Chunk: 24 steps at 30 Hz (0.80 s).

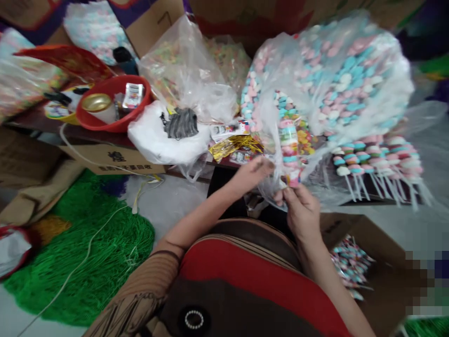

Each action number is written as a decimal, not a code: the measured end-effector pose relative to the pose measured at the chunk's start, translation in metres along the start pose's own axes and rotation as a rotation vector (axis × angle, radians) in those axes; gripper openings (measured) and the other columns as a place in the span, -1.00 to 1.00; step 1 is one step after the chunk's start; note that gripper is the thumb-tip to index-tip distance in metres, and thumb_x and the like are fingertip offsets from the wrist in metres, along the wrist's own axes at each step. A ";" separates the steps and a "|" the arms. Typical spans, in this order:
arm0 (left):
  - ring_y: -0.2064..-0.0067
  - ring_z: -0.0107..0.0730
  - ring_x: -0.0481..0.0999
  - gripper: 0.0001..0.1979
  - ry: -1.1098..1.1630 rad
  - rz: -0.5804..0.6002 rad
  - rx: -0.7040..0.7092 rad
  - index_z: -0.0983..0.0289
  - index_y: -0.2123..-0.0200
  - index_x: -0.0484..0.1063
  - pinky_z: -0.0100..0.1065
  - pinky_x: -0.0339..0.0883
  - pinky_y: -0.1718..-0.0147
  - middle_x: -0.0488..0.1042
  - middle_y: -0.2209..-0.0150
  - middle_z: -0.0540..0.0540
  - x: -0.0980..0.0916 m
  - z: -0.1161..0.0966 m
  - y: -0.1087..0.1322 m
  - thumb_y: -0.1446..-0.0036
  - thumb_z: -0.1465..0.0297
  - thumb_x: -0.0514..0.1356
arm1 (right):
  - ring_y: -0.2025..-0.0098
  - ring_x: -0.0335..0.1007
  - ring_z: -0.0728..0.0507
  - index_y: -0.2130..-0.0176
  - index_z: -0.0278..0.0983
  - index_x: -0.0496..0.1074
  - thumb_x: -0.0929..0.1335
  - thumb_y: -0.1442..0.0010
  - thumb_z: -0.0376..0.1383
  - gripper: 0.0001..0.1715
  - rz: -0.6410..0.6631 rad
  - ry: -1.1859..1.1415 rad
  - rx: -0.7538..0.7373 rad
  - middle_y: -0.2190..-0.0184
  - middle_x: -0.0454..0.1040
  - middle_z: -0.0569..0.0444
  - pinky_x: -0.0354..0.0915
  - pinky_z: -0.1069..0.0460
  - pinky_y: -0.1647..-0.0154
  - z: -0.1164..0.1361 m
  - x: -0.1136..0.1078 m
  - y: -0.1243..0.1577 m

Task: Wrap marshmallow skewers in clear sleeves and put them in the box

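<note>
My right hand is closed around the lower end of a marshmallow skewer. The skewer stands upright, its pink, blue, white and yellow pieces stacked in a column. Thin clear plastic lies around and beside it; whether the skewer is inside a sleeve I cannot tell. My left hand is just left of the skewer, fingers stretched toward the plastic and somewhat blurred, with nothing visible in them. Close to it lie gold twist ties. More marshmallow skewers rest at the table's right edge, white sticks hanging over.
A large bag of marshmallows fills the back right. Leftward are a clear candy bag, a white roll and a red basin. Below right, an open carton holds wrapped candy. Green stringy material covers the floor left.
</note>
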<state>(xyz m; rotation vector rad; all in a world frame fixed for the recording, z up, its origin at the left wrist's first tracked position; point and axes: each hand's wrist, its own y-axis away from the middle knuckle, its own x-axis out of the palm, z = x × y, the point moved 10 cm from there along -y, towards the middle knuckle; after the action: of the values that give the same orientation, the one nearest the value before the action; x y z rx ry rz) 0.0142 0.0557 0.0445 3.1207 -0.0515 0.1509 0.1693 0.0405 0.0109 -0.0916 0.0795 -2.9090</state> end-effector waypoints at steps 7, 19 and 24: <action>0.58 -0.49 0.41 -0.20 0.521 0.210 -0.159 0.18 -0.22 0.35 -0.45 0.29 0.69 0.54 0.38 -0.03 0.046 -0.007 -0.003 0.01 -0.05 0.43 | 0.53 0.36 0.00 0.25 -0.20 0.53 0.41 -0.31 0.01 -0.67 0.056 0.017 0.005 0.51 0.50 0.18 0.30 0.05 0.44 0.009 0.019 0.003; 0.70 -0.58 0.28 -0.43 0.498 0.188 -0.219 0.32 0.06 0.49 -0.45 0.27 0.69 0.25 0.63 -0.21 0.049 0.021 0.002 -0.08 -0.02 0.38 | 0.54 0.42 -0.03 0.27 -0.22 0.55 0.43 -0.25 0.08 -0.58 0.216 0.084 0.108 0.50 0.55 0.13 0.41 0.03 0.44 0.008 0.023 -0.004; 0.53 -0.54 0.45 -0.52 0.568 0.436 -0.251 0.30 0.36 0.47 -0.34 0.49 0.16 0.13 0.73 -0.22 0.077 0.010 0.015 -0.03 -0.01 0.43 | 0.28 0.58 -0.11 0.06 -0.12 0.58 0.52 -0.12 0.09 -0.51 0.060 0.062 0.017 0.27 0.66 0.06 0.52 -0.05 0.15 0.050 -0.037 -0.024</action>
<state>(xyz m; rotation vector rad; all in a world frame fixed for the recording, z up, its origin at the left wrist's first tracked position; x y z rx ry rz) 0.0908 0.0382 0.0421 2.6514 -0.6751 0.9366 0.2033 0.0697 0.0598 0.0034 0.0673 -2.8518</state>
